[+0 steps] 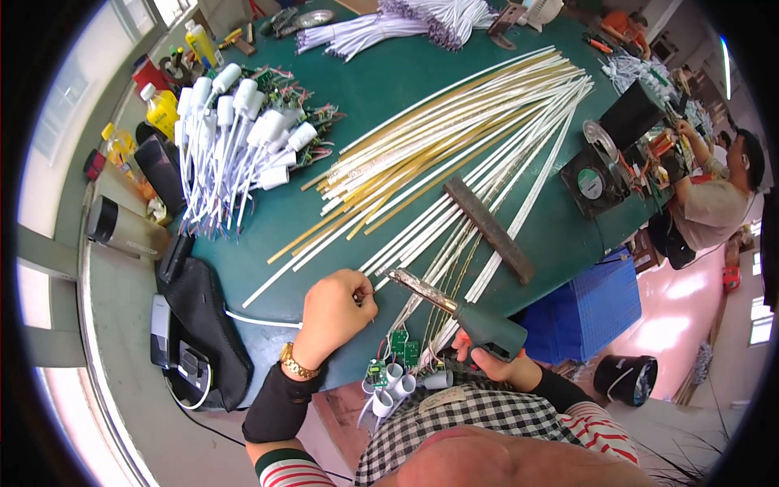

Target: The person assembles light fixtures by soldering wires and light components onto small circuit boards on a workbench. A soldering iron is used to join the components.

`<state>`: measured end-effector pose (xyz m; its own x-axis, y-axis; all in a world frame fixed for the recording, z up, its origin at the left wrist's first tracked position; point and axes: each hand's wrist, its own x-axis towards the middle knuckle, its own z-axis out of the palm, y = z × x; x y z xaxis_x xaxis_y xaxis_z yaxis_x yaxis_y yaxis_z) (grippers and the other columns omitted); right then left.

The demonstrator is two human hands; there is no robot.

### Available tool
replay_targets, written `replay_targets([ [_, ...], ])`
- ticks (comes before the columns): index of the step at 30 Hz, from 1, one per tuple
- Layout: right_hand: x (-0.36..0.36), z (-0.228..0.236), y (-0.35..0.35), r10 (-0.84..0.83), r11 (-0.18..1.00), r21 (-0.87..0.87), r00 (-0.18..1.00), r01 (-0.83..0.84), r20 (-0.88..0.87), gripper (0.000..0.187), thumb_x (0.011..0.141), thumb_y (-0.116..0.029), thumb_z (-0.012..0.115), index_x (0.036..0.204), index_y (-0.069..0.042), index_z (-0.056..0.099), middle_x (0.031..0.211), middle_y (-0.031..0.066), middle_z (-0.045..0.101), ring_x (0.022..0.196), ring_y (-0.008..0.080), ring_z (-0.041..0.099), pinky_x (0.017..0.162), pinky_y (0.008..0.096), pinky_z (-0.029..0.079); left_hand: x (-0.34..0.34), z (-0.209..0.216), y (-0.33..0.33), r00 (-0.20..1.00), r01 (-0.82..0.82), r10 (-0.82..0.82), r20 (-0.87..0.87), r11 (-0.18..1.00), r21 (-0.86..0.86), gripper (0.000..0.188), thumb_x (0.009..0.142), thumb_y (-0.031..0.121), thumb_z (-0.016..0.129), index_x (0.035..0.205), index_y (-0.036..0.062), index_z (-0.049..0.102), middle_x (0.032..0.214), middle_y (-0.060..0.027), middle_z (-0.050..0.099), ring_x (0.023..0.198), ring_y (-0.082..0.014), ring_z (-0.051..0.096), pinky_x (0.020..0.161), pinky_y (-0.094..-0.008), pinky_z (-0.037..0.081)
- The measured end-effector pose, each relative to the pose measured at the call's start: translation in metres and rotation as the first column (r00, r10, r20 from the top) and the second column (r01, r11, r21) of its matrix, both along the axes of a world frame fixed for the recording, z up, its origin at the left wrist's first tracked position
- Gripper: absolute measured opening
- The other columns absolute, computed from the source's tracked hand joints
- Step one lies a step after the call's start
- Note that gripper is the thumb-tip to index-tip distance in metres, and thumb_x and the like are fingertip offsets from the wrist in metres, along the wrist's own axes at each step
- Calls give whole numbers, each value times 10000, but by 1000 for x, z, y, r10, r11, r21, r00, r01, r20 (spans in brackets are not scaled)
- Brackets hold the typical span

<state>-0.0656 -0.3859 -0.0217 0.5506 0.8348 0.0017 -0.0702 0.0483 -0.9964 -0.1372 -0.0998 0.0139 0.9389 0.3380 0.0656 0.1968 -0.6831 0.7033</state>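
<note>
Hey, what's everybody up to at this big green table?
A person's right hand grips a dark green tool with a metal nozzle, seemingly a heat gun. Their left hand is by the near ends of long white and yellowish strips; whether it pinches anything is unclear. A dark bar lies across some strips. Small green circuit boards sit by the person's apron. At right, a co-worker sits at the table.

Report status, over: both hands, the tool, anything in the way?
Left hand curled, contents unclear. Right hand gripping green heat gun, nozzle angled left. Possible obstruction: dark bar lying across thin white strips.
</note>
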Motion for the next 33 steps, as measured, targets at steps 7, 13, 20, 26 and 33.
replay_targets([
  [7, 2, 10, 7, -103, 993, 53, 994, 105, -32, 247, 894, -91, 575, 1132, -26, 572, 986, 70, 623, 788, 119, 620, 639, 258, 507, -4, 1, 1, 1000, 12, -12, -14, 1000, -9, 61, 674, 82, 644, 719, 42, 634, 728, -120, 628, 675, -310, 617, 609, -377, 489],
  [13, 8, 0, 4, -102, 995, 2, 992, 102, -72, 176, 901, -89, 581, 1067, -31, 576, 931, 68, 626, 723, 107, 616, 562, 207, 465, 0, 1, -1, 999, 41, -41, -1, 999, 8, 59, 667, 72, 647, 716, 42, 635, 720, -119, 624, 666, -308, 614, 601, -372, 485],
  [20, 13, 3, 9, -130, 954, 255, 984, 158, -123, 133, 902, -57, 564, 1031, -22, 567, 898, 70, 611, 690, 107, 605, 621, 254, 480, 3, -2, -3, 998, 59, -59, -5, 998, 28, 58, 672, 48, 657, 715, 11, 644, 678, -120, 630, 615, -237, 625, 589, -318, 487],
  [26, 11, -8, 6, -138, 919, 356, 983, 172, -119, 184, 916, -75, 563, 1092, -22, 546, 906, 79, 604, 682, 111, 601, 637, 260, 489, 3, -7, -6, 999, 37, -36, -20, 999, 36, 45, 672, 40, 649, 700, 7, 641, 651, -114, 628, 593, -233, 627, 582, -314, 488],
  [33, 6, -17, 10, -170, 874, 428, 970, 231, -175, 222, 927, -82, 549, 1141, -28, 527, 943, 101, 606, 686, 122, 599, 654, 278, 500, 1, -9, 0, 998, 20, -18, -66, 999, 31, 50, 683, 39, 655, 720, 6, 655, 659, -86, 645, 600, -153, 603, 587, -288, 481],
])
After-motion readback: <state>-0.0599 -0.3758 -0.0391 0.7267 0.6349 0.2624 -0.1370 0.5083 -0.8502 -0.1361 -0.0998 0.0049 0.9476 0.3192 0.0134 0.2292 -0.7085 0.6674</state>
